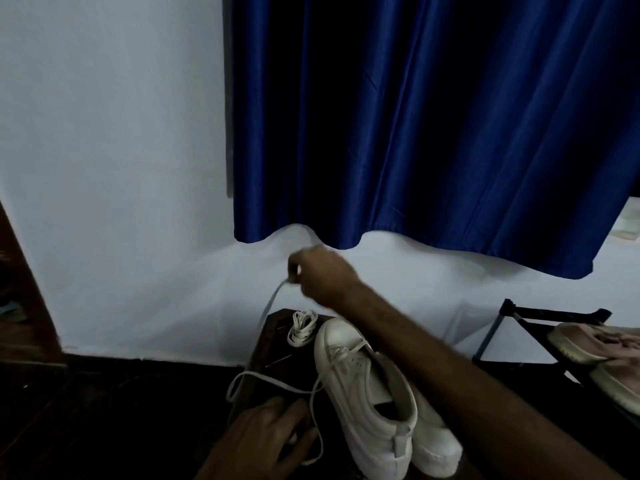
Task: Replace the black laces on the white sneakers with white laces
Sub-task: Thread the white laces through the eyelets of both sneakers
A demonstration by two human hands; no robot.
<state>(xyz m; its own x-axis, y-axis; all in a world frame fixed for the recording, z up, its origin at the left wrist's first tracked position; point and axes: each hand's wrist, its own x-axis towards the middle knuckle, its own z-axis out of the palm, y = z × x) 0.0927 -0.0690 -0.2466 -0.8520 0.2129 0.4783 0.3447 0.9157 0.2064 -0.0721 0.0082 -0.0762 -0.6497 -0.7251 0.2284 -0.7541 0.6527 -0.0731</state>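
Head view: lace (271, 303) is pinched by right hand (322, 275); left hand (263, 438) is laid, fingers spread, on stool (277, 355) edge beside sneakers (367, 386); wall (138, 237) behind.

No text or label can be read anywhere.

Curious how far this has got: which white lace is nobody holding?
The bundled lace beyond the sneakers' toes. The other lace runs up to the right hand, which pinches it.
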